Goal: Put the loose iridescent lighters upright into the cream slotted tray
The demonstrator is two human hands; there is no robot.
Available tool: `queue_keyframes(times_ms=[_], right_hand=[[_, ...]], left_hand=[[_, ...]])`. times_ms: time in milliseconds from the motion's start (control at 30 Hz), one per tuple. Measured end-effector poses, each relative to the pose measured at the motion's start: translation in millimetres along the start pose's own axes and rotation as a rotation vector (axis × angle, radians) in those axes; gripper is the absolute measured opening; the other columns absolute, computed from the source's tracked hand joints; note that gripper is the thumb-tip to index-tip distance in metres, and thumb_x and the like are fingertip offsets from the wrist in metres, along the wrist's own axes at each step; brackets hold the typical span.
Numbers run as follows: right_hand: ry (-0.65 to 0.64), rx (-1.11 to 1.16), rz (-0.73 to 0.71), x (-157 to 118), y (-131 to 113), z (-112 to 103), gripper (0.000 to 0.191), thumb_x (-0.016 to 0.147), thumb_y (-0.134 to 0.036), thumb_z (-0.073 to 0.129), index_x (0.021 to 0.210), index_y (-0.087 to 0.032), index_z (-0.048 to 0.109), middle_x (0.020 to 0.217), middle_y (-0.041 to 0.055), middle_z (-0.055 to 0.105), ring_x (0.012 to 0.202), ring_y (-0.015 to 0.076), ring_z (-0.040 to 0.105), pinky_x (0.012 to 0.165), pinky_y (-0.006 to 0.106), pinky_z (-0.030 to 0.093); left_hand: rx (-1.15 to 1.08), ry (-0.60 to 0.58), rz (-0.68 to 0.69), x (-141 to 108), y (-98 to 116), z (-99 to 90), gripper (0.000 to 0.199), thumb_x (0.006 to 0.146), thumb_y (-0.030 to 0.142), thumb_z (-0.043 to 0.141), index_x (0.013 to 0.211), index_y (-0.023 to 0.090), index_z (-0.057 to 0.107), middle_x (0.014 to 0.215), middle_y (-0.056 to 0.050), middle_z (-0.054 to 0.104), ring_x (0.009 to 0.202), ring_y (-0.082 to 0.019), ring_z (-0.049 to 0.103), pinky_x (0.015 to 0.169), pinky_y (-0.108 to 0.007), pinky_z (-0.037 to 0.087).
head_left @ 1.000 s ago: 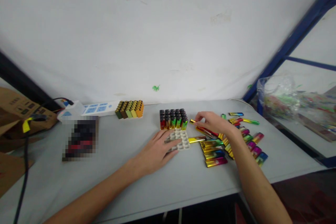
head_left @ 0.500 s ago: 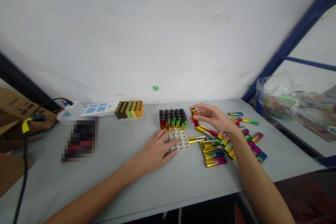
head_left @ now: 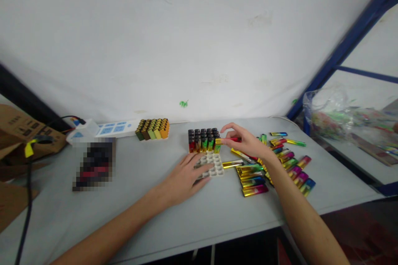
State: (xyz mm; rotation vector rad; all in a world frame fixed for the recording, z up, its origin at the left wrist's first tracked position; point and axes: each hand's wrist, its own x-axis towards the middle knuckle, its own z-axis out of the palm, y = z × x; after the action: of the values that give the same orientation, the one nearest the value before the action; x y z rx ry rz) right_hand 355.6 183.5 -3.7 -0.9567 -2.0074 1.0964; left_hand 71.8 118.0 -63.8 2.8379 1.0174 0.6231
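Observation:
My left hand (head_left: 189,176) lies with fingers spread over a white tray of round holes (head_left: 217,165), covering its left part. At the tray's far end several lighters (head_left: 203,140) stand upright in rows, black tops up. Between thumb and fingers, my right hand (head_left: 244,140) pinches a gold-and-red lighter (head_left: 221,141), lying about level beside the right end of those rows. Loose shiny lighters (head_left: 255,182) in many colours are spread on the table under and around my right forearm.
A second block of upright lighters (head_left: 154,129) stands near the wall at left. Beside it are a white power strip (head_left: 118,128) and a blurred dark object (head_left: 95,165). A cardboard box (head_left: 27,128) is far left; a clear plastic bag (head_left: 329,107) sits right, by the blue frame (head_left: 342,51).
My right hand has moved a little left with its lighter, which has turned from upright to nearly level. My left hand has stayed on the tray.

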Motion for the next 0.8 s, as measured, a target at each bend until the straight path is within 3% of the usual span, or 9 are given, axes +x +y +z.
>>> queue_keyframes(times_ms=[167, 300, 433, 633, 800], right_hand=[[0.007, -0.026, -0.019, 4.2, 4.4, 4.7, 0.034, 0.086, -0.051, 0.083, 0.095, -0.019, 0.073, 0.09, 0.0033, 0.072, 0.077, 0.016, 0.062, 0.071, 0.029, 0.051], [-0.012, -0.078, -0.002, 4.6, 2.2, 6.6, 0.033, 0.085, -0.05, 0.085, 0.094, -0.018, 0.078, 0.085, 0.0024, 0.07, 0.066, 0.0131, 0.053, 0.061, 0.027, 0.045], [-0.049, -0.097, -0.062, 4.1, -2.0, 7.6, 0.031, 0.088, -0.049, 0.082, 0.095, -0.019, 0.079, 0.088, 0.0024, 0.067, 0.068, 0.0128, 0.053, 0.06, 0.026, 0.044], [-0.081, -0.139, -0.154, 3.5, -8.5, 9.0, 0.026, 0.095, -0.045, 0.076, 0.104, -0.022, 0.081, 0.098, 0.005, 0.065, 0.086, 0.0175, 0.062, 0.074, 0.03, 0.054], [-0.009, -0.137, -0.184, 4.5, -10.2, 11.2, 0.029, 0.091, -0.05, 0.08, 0.096, -0.021, 0.08, 0.102, 0.0063, 0.067, 0.089, 0.019, 0.065, 0.077, 0.033, 0.057]], left_hand=[[-0.007, -0.01, -0.004, 0.3, 0.4, -1.8, 0.038, 0.108, 0.035, 0.059, 0.145, 0.028, 0.065, 0.147, -0.014, 0.057, 0.136, -0.032, 0.052, 0.116, -0.054, 0.048], [-0.018, 0.005, -0.008, 0.2, 0.8, -1.5, 0.037, 0.108, 0.036, 0.059, 0.144, 0.029, 0.066, 0.146, -0.013, 0.057, 0.135, -0.032, 0.053, 0.117, -0.053, 0.048], [-0.024, -0.016, -0.015, 0.7, 1.3, -2.2, 0.037, 0.108, 0.036, 0.058, 0.144, 0.028, 0.065, 0.145, -0.014, 0.058, 0.134, -0.032, 0.053, 0.116, -0.054, 0.048], [-0.016, -0.013, -0.006, 1.0, 1.4, -3.4, 0.037, 0.108, 0.035, 0.06, 0.144, 0.029, 0.065, 0.145, -0.012, 0.057, 0.135, -0.031, 0.052, 0.117, -0.053, 0.047], [-0.019, -0.015, -0.002, 0.8, 1.3, -2.6, 0.035, 0.108, 0.035, 0.058, 0.141, 0.03, 0.066, 0.144, -0.012, 0.057, 0.134, -0.031, 0.052, 0.117, -0.052, 0.047]])
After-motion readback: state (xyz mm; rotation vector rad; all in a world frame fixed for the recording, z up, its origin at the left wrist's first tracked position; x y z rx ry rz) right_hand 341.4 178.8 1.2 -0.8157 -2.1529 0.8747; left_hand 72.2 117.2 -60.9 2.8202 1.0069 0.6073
